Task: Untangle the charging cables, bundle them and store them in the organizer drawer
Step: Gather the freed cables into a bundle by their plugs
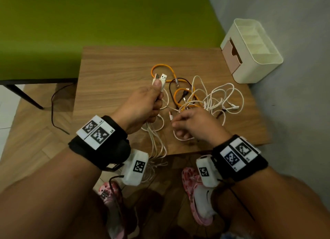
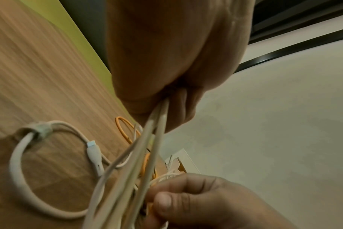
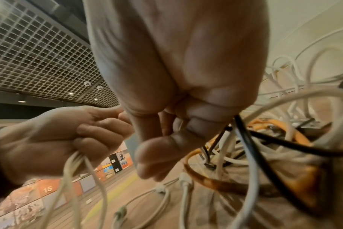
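while cables lie tangled: mid-frame on the wooden table [image 1: 110,63]
left hand [image 1: 142,103]: fist grips white usb cable ends [image 1: 161,79]
right hand [image 1: 194,124]: pinches thin white cable [image 1: 171,116]
cream plastic organizer [image 1: 253,51]: upper right

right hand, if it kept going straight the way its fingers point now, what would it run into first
Most likely the tangle of white cables lying on the table just beyond the right hand, with orange cable and dark cable loops mixed in. Depth is unclear, so which strand comes first cannot be told.

Left hand [image 2: 166,69] closes its grip on white cable strands [image 2: 157,124] running down toward the right hand [image 2: 206,204]; a looped white cable [image 2: 18,175] lies on the desk [image 2: 29,77]; orange cable [image 2: 123,128] beyond.
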